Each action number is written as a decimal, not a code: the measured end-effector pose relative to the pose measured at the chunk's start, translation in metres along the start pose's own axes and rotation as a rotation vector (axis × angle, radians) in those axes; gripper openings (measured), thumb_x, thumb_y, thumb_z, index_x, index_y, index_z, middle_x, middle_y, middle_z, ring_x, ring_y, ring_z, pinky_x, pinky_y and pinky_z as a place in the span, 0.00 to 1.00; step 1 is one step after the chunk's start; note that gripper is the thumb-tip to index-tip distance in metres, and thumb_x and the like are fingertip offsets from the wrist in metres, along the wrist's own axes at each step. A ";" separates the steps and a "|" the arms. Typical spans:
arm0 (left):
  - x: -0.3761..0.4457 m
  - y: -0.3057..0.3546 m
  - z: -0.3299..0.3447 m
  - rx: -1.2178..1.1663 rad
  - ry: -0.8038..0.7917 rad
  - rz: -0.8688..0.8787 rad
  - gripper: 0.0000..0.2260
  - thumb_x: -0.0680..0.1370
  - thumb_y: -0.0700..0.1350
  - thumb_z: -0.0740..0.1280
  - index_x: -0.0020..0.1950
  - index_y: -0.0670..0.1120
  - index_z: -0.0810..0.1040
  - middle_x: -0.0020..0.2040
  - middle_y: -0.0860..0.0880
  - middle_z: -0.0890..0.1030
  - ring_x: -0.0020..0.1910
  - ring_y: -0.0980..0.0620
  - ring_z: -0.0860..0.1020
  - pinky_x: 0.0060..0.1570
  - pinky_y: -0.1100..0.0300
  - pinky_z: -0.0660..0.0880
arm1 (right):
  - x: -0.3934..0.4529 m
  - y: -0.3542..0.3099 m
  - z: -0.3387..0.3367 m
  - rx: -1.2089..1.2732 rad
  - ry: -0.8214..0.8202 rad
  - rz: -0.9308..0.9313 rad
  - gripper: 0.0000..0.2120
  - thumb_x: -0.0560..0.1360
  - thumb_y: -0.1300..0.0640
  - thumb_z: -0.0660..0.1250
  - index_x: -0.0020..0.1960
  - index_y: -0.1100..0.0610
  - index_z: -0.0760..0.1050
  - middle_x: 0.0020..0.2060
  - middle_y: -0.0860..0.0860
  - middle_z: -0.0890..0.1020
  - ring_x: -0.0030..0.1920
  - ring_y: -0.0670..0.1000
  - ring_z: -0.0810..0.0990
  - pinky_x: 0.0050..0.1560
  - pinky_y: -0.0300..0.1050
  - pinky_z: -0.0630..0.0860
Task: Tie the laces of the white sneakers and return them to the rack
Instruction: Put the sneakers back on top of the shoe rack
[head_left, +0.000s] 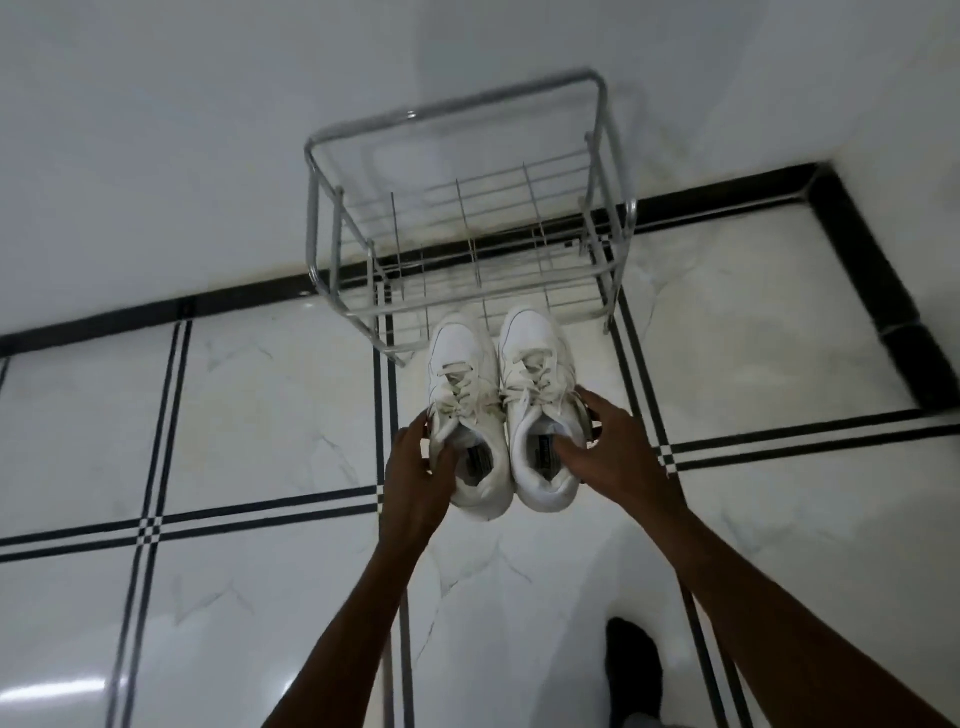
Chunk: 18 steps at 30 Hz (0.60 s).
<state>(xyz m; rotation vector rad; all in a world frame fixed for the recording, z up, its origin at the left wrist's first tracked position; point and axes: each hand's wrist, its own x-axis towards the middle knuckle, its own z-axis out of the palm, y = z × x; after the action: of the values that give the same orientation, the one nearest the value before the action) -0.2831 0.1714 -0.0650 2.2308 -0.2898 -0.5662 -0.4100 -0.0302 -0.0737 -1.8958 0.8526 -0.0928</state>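
Two white sneakers are held side by side above the floor, toes pointing toward the metal wire rack (462, 218). My left hand (415, 473) grips the left sneaker (462, 384) at its collar, thumb inside the opening. My right hand (608, 447) grips the right sneaker (535, 374) the same way, fingers along its outer side. The laces on both look laced across the tongue; whether they are knotted I cannot tell. The toes hover just in front of the rack's lower shelf.
The rack stands against a white wall on a white marble floor (260, 415) with black double stripes and a black skirting band (883, 291). Its wire shelves hold nothing. A dark-socked foot (634, 670) shows at the bottom.
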 end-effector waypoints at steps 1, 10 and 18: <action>0.000 0.019 -0.009 -0.003 -0.001 -0.006 0.23 0.79 0.44 0.67 0.75 0.48 0.72 0.64 0.50 0.77 0.57 0.58 0.78 0.58 0.57 0.78 | 0.003 -0.016 -0.014 0.010 -0.007 0.001 0.31 0.69 0.52 0.75 0.70 0.51 0.72 0.53 0.49 0.85 0.48 0.51 0.84 0.49 0.48 0.84; 0.085 0.111 -0.038 -0.022 -0.029 0.005 0.21 0.80 0.39 0.68 0.73 0.42 0.73 0.66 0.42 0.77 0.53 0.59 0.78 0.47 0.73 0.76 | 0.092 -0.098 -0.066 -0.031 -0.011 -0.047 0.32 0.72 0.57 0.74 0.75 0.55 0.68 0.57 0.49 0.83 0.52 0.47 0.82 0.43 0.21 0.69; 0.224 0.106 -0.031 -0.010 0.000 -0.059 0.30 0.74 0.54 0.64 0.75 0.46 0.71 0.68 0.46 0.78 0.64 0.44 0.79 0.60 0.41 0.80 | 0.238 -0.102 -0.028 -0.052 -0.058 0.013 0.33 0.74 0.56 0.72 0.77 0.56 0.65 0.64 0.56 0.81 0.63 0.55 0.80 0.59 0.42 0.75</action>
<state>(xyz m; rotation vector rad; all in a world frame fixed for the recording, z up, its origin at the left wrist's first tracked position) -0.0744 0.0373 -0.0346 2.2362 -0.2211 -0.5982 -0.1911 -0.1682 -0.0468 -1.9319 0.8351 -0.0082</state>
